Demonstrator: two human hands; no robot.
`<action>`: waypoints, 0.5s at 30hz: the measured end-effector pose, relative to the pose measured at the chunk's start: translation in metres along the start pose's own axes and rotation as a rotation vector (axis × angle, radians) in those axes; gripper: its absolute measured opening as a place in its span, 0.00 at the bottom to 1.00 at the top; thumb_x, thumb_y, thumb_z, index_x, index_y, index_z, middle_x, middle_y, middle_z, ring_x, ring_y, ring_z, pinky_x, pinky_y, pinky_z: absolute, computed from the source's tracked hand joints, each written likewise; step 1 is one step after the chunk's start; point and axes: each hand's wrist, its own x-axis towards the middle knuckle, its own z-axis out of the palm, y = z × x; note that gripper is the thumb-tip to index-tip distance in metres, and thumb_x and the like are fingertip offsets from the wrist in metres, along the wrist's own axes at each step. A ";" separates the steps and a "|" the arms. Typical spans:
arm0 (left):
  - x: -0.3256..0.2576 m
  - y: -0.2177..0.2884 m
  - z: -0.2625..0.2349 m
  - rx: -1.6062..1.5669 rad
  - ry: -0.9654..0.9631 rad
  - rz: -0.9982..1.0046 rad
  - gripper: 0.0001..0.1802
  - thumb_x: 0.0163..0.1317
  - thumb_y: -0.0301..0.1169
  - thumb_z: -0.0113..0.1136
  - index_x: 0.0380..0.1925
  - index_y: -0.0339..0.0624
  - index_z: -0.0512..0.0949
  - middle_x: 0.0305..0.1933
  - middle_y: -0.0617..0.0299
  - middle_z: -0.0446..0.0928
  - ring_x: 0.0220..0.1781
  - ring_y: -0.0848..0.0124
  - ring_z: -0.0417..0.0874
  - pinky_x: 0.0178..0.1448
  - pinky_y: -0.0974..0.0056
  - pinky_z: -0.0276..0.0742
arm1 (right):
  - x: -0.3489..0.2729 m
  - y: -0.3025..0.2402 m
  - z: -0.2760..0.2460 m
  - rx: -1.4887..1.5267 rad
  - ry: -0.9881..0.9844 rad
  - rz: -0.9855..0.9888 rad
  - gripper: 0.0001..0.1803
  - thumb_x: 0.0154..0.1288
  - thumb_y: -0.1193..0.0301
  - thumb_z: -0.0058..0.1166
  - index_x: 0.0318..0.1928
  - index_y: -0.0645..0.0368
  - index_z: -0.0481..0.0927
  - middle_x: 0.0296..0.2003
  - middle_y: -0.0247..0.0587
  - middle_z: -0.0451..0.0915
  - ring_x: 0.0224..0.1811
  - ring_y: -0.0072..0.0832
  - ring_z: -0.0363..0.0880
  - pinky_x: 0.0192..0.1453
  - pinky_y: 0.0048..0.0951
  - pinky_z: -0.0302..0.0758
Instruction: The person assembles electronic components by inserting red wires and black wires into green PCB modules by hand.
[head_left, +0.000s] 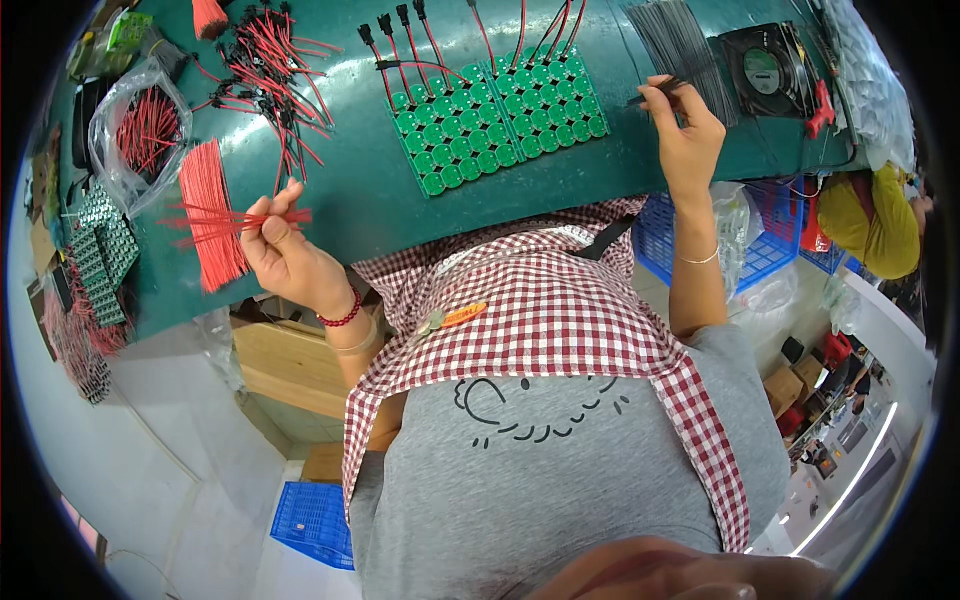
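My left hand [290, 262] pinches a few thin red wires [222, 226], which stick out past both sides of the fingers. Below and beyond them lies a flat bundle of red wires [205, 180] on the green table. My right hand [692, 145] is closed on short black wires [662, 90], near a spread of dark wires [675, 40]. Between my hands sits a green circuit board panel [500, 125] of round segments. Several red and black leads [413, 45] with black connectors rise from its far edge.
A heap of red-and-black connector leads [270, 65] lies at the far left, beside a clear plastic bag [105, 150] of red wires. A black fan [765, 72] and a red clip-like piece [821, 110] sit at right. Below are blue crates [770, 235]. Another person's yellow sleeve [880, 225] shows at right.
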 end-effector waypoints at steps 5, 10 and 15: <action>-0.004 0.001 -0.004 0.021 -0.060 -0.093 0.10 0.71 0.29 0.47 0.45 0.31 0.69 0.39 0.47 0.80 0.46 0.58 0.82 0.49 0.62 0.77 | -0.003 0.007 0.003 0.084 0.000 0.048 0.08 0.61 0.76 0.58 0.40 0.67 0.80 0.30 0.39 0.83 0.30 0.21 0.81 0.37 0.20 0.75; -0.001 0.023 0.009 -0.005 -0.055 -0.077 0.08 0.70 0.27 0.47 0.44 0.33 0.70 0.36 0.51 0.80 0.41 0.62 0.82 0.43 0.63 0.78 | -0.001 -0.011 -0.006 0.417 -0.044 0.215 0.08 0.65 0.75 0.54 0.42 0.67 0.78 0.33 0.43 0.83 0.31 0.22 0.81 0.36 0.19 0.74; -0.018 0.059 0.057 0.004 -0.459 -0.195 0.06 0.71 0.28 0.46 0.39 0.39 0.71 0.30 0.62 0.78 0.25 0.82 0.69 0.29 0.75 0.65 | -0.004 -0.042 0.000 0.637 -0.215 0.269 0.07 0.66 0.75 0.53 0.41 0.66 0.79 0.33 0.44 0.84 0.30 0.21 0.80 0.35 0.20 0.74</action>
